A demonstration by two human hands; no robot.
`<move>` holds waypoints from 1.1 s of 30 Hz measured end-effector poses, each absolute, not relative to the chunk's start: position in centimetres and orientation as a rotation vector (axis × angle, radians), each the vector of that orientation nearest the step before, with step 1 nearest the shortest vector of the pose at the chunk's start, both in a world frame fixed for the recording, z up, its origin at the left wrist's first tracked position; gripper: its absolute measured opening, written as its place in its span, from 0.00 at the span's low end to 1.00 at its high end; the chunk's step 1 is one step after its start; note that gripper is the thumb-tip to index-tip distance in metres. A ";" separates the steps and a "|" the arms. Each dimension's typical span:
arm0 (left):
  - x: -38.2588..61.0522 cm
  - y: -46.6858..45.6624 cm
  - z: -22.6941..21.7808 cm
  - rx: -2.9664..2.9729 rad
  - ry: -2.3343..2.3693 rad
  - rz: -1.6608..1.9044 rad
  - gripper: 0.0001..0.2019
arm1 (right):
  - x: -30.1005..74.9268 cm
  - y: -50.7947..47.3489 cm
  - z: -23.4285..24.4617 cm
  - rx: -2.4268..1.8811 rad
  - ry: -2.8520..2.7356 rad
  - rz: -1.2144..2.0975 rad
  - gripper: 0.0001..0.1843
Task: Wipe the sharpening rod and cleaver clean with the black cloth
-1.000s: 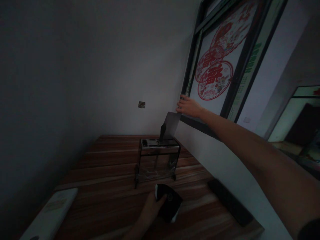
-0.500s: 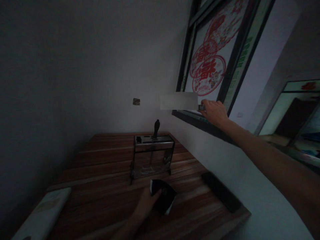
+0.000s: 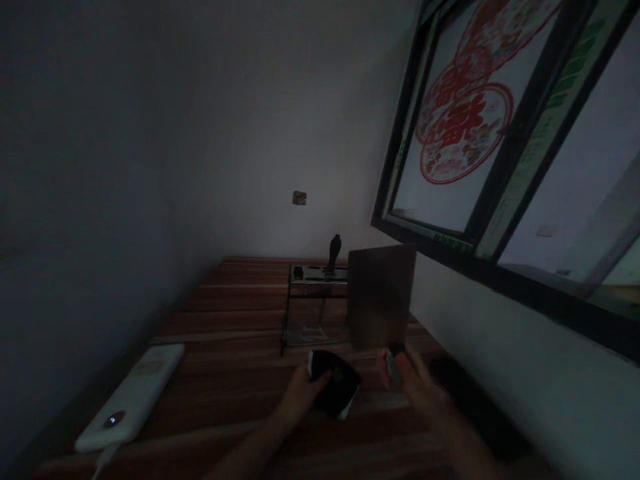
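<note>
My right hand (image 3: 407, 377) is closed around the handle of a cleaver (image 3: 383, 293), its broad blade pointing up and away from me. The blade hides the right part of a knife block (image 3: 320, 273) with clear sides and a slotted top. One black-handled knife (image 3: 335, 253) stands upright in the block. In front of it, my left hand (image 3: 303, 393) grips a black folded piece with a white underside (image 3: 336, 385), thumb on top. Whether that piece is cloth or a booklet I cannot tell.
A white power bank (image 3: 135, 397) with a cable lies on the left of the wood-grained table (image 3: 215, 387). A long black object (image 3: 480, 407) lies along the right edge. Beyond rise a wall and a window (image 3: 450, 167) with red decorations.
My right hand has brought the cleaver down and in from the window, turning its blade from sideways to upright. The left hand keeps its hold. The view has swung, showing more of the power bank.
</note>
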State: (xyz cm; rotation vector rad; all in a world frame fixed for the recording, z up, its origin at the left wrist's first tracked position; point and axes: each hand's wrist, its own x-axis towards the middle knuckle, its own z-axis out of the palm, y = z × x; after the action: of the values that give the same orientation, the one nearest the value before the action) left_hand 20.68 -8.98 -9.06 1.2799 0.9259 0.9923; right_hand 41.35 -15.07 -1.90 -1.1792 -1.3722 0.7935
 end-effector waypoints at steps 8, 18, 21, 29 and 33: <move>19.3 -7.8 -8.1 1.184 0.980 1.145 0.19 | 39.2 -12.4 -6.0 -1.128 -1.514 1.271 0.21; 19.8 -8.4 -9.0 0.928 0.990 1.170 0.26 | 39.2 -12.5 -7.5 -1.177 -1.454 1.382 0.19; 19.9 -8.6 -8.5 0.888 0.962 1.120 0.26 | 39.0 -12.6 -7.2 -1.207 -1.428 1.355 0.18; 20.0 -8.7 -8.3 0.834 0.952 1.110 0.28 | 37.8 -12.2 -7.5 -1.231 -1.276 1.266 0.18; 19.9 -8.5 -9.0 0.855 0.959 1.124 0.27 | 37.7 -12.0 -7.7 -1.268 -1.248 1.251 0.19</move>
State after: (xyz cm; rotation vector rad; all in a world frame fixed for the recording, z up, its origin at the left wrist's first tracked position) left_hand 19.91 -8.54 -9.00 0.8548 0.9586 1.1237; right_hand 37.73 -12.04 -7.67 -1.2678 -1.2476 1.2509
